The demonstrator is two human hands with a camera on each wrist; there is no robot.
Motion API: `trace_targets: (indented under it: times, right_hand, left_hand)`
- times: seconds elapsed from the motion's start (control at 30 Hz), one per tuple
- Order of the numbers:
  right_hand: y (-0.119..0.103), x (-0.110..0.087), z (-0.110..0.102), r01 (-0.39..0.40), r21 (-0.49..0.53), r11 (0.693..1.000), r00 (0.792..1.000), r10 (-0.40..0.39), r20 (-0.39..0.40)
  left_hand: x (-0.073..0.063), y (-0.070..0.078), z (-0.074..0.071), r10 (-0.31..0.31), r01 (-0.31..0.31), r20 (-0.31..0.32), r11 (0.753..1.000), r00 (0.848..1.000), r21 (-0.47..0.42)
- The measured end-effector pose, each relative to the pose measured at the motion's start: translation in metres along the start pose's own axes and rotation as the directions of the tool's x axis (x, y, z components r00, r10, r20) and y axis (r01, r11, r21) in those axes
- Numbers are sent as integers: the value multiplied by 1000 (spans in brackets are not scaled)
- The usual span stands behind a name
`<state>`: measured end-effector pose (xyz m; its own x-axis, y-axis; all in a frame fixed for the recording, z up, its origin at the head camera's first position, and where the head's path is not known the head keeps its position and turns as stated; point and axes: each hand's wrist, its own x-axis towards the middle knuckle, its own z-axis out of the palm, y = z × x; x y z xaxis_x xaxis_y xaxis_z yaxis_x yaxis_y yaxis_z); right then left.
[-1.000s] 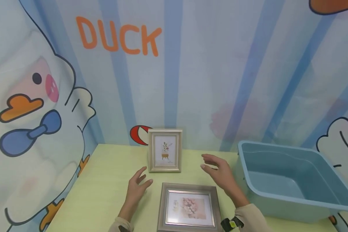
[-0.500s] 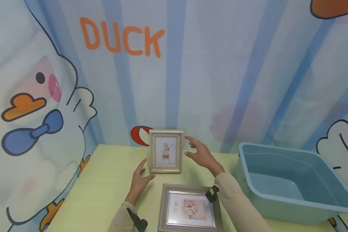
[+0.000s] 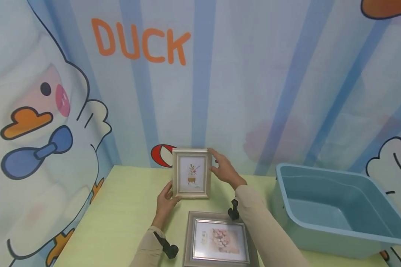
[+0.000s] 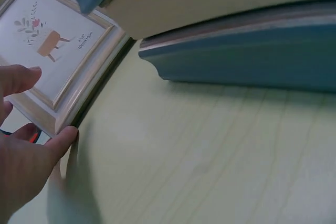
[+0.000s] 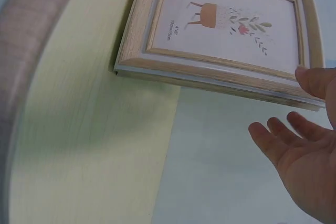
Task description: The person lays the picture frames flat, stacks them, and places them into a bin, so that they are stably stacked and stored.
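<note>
A small pale-gold picture frame with a potted-plant print stands upright near the back of the table. At its lower left corner, my left hand has the thumb by the bottom edge and fingers along the side; the left wrist view has these fingers bent round the corner. On the opposite side, my right hand reaches the upper right edge. The right wrist view puts that thumb right at the frame's border, with the other fingers extended and apart from it. A larger silver-brown picture frame with a flower print lies flat in front.
A blue plastic tub stands to the right on the yellow-green table. Behind rises a striped cloth backdrop with duck drawings. My right forearm crosses over the right edge of the larger frame.
Both hands have moved in to the small frame, the right hand from the right and the left hand to its lower left corner. The small frame stays about where it was.
</note>
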<state>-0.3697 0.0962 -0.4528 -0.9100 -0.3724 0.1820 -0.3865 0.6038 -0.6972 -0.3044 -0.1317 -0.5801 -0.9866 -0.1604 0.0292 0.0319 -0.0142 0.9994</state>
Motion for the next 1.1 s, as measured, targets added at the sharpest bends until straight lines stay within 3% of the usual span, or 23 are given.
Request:
trace_targets:
  times: [0.23, 0.77, 0.9, 1.1]
  right_hand:
    - [4, 7, 5, 19, 37, 999, 999, -20, 34]
    - [8, -5, 12, -9, 108, 994, 995, 19, -93]
    - [6, -7, 11, -5, 96, 995, 994, 16, -110]
    - [-1, -10, 8, 25, 136, 990, 988, -4, -153]
  left_hand:
    - [3, -6, 6, -8, 8, -50, 1000, 999, -16]
    - [3, -9, 6, -16, 15, -38, 1000, 999, -28]
    - [1, -7, 5, -61, 59, -56, 997, 997, -46]
    - [-3, 2, 0, -142, 124, -138, 984, 980, -131]
